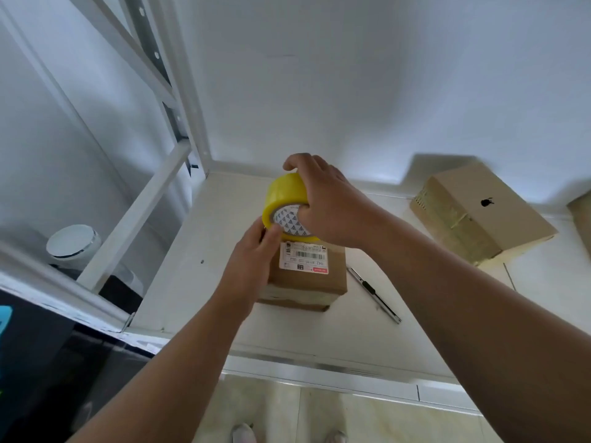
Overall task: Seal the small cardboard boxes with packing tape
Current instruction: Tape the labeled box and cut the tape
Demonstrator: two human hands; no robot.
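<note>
My left hand [252, 254] pinches the edge of the yellow tape roll [283, 191], just above the small box [307, 281]. My right hand [332, 206] curls round the roll's top. A bigger box [479, 212] sits far right of my fingers.

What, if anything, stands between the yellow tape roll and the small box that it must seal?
Nothing visible does. The right hand grips the tape roll just over the far edge of the small box; the left hand pinches the roll's lower rim. The knife lies to the right, apart from the box.
</note>
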